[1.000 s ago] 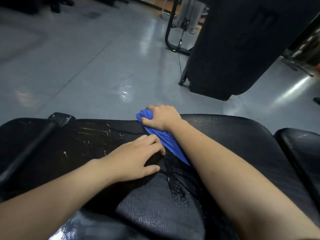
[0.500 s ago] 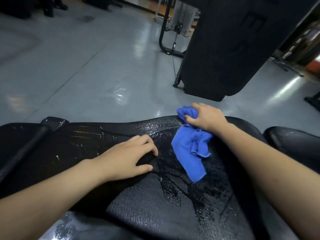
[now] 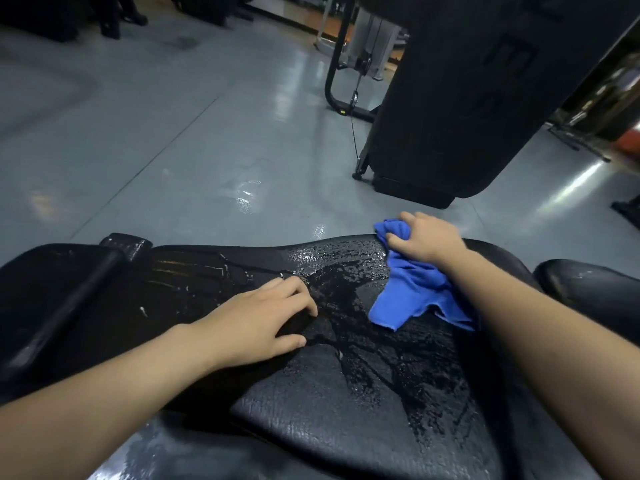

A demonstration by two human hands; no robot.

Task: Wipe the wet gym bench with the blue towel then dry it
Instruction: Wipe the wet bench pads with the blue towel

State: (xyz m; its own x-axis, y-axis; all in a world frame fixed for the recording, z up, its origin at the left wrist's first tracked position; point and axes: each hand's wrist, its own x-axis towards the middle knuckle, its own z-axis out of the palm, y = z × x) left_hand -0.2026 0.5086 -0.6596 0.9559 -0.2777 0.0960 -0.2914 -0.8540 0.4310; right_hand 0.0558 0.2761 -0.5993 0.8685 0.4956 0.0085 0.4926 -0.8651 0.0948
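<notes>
The black padded gym bench (image 3: 346,393) fills the lower view, its surface covered in water drops and streaks. My right hand (image 3: 424,239) grips a bunched blue towel (image 3: 412,292) at the bench's far edge, right of centre; the towel's loose end trails toward me over the wet pad. My left hand (image 3: 256,320) rests on the pad near the middle, fingers spread and lightly bent, holding nothing.
A second black pad (image 3: 595,289) lies at the right. A black bar (image 3: 65,303) crosses the bench's left part. Beyond the bench is shiny grey floor (image 3: 173,150), with a large black machine housing (image 3: 467,98) and a cable frame (image 3: 343,64) at the back right.
My right hand has dragged the blue towel along the bench's far edge from centre to right, leaving wiped streaks. My left hand stays in place on the pad.
</notes>
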